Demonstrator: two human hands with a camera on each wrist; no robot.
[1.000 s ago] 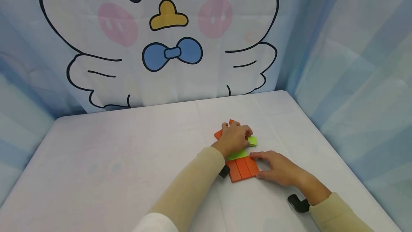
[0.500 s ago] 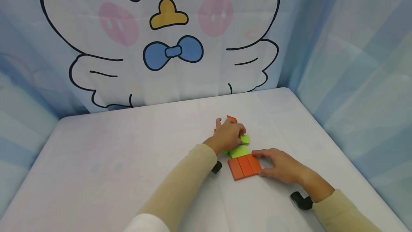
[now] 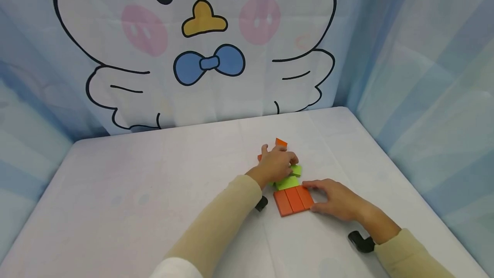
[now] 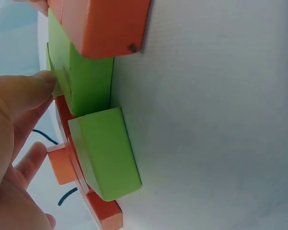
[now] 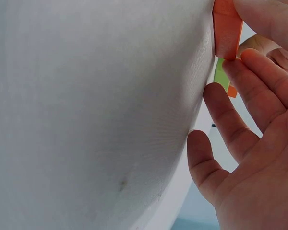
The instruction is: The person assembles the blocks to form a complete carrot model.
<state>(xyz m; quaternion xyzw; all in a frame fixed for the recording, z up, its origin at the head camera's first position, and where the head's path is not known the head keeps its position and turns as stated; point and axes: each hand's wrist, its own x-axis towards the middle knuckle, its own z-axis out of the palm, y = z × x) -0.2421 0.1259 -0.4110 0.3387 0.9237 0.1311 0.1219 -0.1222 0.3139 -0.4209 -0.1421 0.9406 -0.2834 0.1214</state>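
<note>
My left hand [image 3: 272, 165] is over the far blocks, its thumb and a finger pinching a small green block [image 3: 296, 170] at the right of the group. In the left wrist view the thumb touches green beside two larger green blocks [image 4: 91, 81] [image 4: 110, 153], and orange pieces lie beyond. Three orange blocks [image 3: 295, 200] lie side by side nearest me, touching a green block [image 3: 287, 182]. With thumb and index finger my right hand [image 3: 337, 200] grips the rightmost orange block [image 5: 228, 33] at its two ends; the other fingers are extended. The left hand hides part of the group.
An orange piece [image 3: 281, 142] shows beyond the left hand, and another orange edge pokes out at its left. The white table [image 3: 135, 192] reaches back to a curtain [image 3: 208, 98] with a cartoon figure. Black wrist devices [image 3: 360, 242] sit at both wrists.
My left hand has moved slightly left with the small green block, closer to the other blocks, uncovering more of the green block behind the orange row. The right hand keeps its grip.
</note>
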